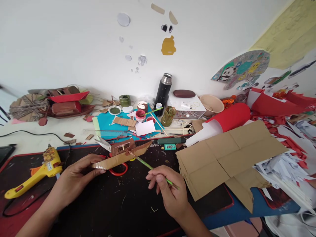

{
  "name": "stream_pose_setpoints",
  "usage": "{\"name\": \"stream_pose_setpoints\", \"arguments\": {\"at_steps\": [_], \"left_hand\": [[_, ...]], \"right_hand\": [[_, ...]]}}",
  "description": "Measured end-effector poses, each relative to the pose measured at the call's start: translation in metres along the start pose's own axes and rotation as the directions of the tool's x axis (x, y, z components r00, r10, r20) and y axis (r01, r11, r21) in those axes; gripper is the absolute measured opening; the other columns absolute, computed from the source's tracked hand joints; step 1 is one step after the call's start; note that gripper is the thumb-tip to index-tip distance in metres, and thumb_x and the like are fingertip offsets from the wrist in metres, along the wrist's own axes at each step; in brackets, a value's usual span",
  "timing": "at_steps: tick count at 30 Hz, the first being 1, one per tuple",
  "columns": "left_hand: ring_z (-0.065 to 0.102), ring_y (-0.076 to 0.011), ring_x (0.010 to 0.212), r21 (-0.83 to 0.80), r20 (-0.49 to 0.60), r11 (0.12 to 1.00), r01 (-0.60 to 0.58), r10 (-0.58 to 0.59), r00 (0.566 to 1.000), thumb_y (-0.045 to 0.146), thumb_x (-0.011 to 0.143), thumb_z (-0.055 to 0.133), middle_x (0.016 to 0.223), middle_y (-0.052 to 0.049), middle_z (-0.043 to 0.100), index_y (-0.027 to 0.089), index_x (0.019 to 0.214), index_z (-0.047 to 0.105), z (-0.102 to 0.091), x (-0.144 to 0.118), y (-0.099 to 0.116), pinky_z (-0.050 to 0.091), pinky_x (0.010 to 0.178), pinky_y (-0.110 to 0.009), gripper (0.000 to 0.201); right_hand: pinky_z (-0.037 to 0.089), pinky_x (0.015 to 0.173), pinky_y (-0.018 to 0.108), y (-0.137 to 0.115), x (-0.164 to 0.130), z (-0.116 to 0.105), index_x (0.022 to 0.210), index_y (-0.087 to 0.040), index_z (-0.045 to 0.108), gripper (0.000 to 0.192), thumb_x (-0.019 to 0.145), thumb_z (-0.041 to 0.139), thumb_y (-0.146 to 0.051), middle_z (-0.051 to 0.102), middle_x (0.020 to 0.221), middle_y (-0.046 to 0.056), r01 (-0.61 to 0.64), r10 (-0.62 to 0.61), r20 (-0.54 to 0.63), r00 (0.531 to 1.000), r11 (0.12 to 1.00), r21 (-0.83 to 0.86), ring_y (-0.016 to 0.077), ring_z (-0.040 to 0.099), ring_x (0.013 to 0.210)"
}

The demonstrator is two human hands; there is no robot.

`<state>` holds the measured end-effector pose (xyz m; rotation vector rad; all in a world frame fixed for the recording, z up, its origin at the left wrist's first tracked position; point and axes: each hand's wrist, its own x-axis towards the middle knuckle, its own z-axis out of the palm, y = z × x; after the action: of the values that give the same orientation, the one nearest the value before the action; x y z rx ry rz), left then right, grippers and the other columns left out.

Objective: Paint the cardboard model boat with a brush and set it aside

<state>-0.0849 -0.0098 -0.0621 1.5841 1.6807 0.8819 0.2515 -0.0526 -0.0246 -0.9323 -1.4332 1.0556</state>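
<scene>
Brown cardboard boat model (120,156) held level above black mat, green paintbrush (150,167) touching it

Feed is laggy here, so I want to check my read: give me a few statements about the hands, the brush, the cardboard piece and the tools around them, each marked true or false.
1. The right hand holds a thin green paintbrush whose tip meets the cardboard model. True.
2. The left hand holds the yellow glue gun. False: the gun lies on the mat to the left, untouched; the left hand grips the model's end.
3. The red-handled scissors lie partly under the model. True.
4. The black flask lies on its side. False: it stands upright by the wall.
5. The folded cardboard sheet lies right of the right hand. True.
</scene>
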Motion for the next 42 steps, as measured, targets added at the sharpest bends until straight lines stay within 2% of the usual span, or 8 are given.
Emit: {"name": "stream_pose_setpoints", "arguments": {"at_steps": [7,15,19,32,38,42], "left_hand": [[0.084,-0.0332,0.104,0.027,0.024,1.000,-0.011,0.010,1.000,0.095,0.072,0.081,0.114,-0.010,0.089,0.027,0.101,0.089,-0.002,-0.001,0.002,0.069,0.094,-0.039,0.074],[0.083,-0.0327,0.103,0.017,0.018,1.000,-0.006,0.006,1.000,0.097,0.071,0.079,0.112,-0.010,0.088,0.027,0.096,0.088,-0.001,-0.001,0.004,0.069,0.094,-0.039,0.075],[0.082,-0.0323,0.103,0.009,0.022,1.000,0.012,-0.013,1.000,0.096,0.070,0.081,0.113,-0.011,0.088,0.026,0.099,0.088,-0.001,-0.002,0.004,0.069,0.094,-0.039,0.077],[0.083,-0.0315,0.102,-0.020,0.031,1.000,-0.020,0.021,0.999,0.087,0.076,0.085,0.113,-0.010,0.088,0.027,0.100,0.086,-0.001,-0.003,0.004,0.068,0.092,-0.038,0.065],[0.083,-0.0320,0.101,-0.018,0.029,0.999,-0.027,0.027,0.999,0.086,0.075,0.085,0.113,-0.011,0.088,0.027,0.100,0.087,0.000,-0.003,0.003,0.068,0.094,-0.040,0.064],[0.083,-0.0312,0.102,-0.017,0.034,1.000,-0.023,0.023,0.999,0.085,0.078,0.084,0.114,-0.010,0.088,0.027,0.102,0.087,-0.001,-0.003,0.003,0.068,0.094,-0.038,0.063]], "right_hand": [[0.056,0.051,0.024,-0.003,0.001,0.007,0.116,-0.025,0.086,0.032,0.120,0.059,-0.041,0.087,0.096,0.010,-0.028,0.028,0.056,0.998,1.000,-0.003,0.0179,0.079,0.066],[0.055,0.048,0.022,0.004,-0.002,-0.010,0.114,-0.023,0.086,0.030,0.119,0.064,-0.042,0.088,0.093,0.011,-0.087,0.092,-0.108,0.990,0.995,0.051,0.0189,0.080,0.065],[0.054,0.047,0.021,0.004,-0.004,-0.012,0.113,-0.023,0.086,0.029,0.118,0.066,-0.042,0.088,0.092,0.011,-0.087,0.097,-0.141,0.985,0.993,0.075,0.0183,0.081,0.064],[0.055,0.048,0.025,-0.003,-0.001,0.012,0.114,-0.023,0.086,0.035,0.120,0.059,-0.045,0.088,0.094,0.011,-0.078,0.076,0.043,0.996,0.997,0.030,0.0188,0.080,0.065],[0.058,0.052,0.024,-0.003,0.001,0.022,0.116,-0.023,0.086,0.033,0.120,0.059,-0.042,0.088,0.093,0.010,-0.029,0.026,0.096,0.995,0.999,0.027,0.0179,0.080,0.064],[0.057,0.052,0.024,-0.004,0.002,0.021,0.117,-0.025,0.086,0.031,0.120,0.059,-0.039,0.088,0.094,0.009,-0.014,0.012,0.098,0.995,1.000,0.018,0.0176,0.080,0.066]]}}
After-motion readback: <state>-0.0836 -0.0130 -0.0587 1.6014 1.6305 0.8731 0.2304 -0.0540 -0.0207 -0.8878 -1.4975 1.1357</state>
